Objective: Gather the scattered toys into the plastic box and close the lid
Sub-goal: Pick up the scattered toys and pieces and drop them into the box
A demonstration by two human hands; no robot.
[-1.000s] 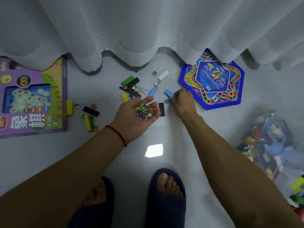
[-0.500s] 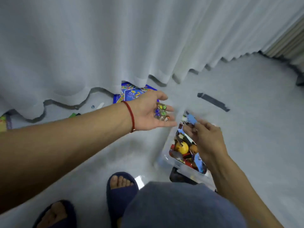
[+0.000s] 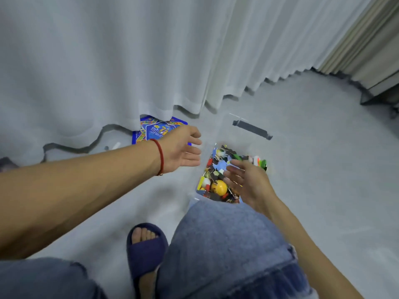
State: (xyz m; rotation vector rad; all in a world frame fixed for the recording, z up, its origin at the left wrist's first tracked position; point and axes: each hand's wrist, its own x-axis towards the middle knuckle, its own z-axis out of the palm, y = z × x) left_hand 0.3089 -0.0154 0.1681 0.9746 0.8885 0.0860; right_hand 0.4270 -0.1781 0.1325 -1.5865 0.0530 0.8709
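Over and beside the clear plastic box (image 3: 197, 194) on the grey floor, heaped with small mixed toys (image 3: 218, 169) and one yellow ball (image 3: 219, 187). Open at the top, no lid on it.

Left hand (image 3: 183, 148) (the one with the red string bracelet (image 3: 160, 157)) now released: fingers straight and apart, palm bare, just beside the left rim of the box. Half a second before, cupped a pile of glass marbles; none visible in the palm now. Right hand (image 3: 248, 180) also released, fingers spread loosely above the toys; no more light blue piece between the fingertips.

Probably means one more load dropped inside, though impossible to pick out the marbles in the heap. Not finished yet: a small white block (image 3: 116, 145) lying on the floor near the hem of the white curtain (image 3: 129, 61), next to the blue star-shaped game board (image 3: 155, 129). Likely more pieces out of view on that side. Then the lid, to find and to press on.
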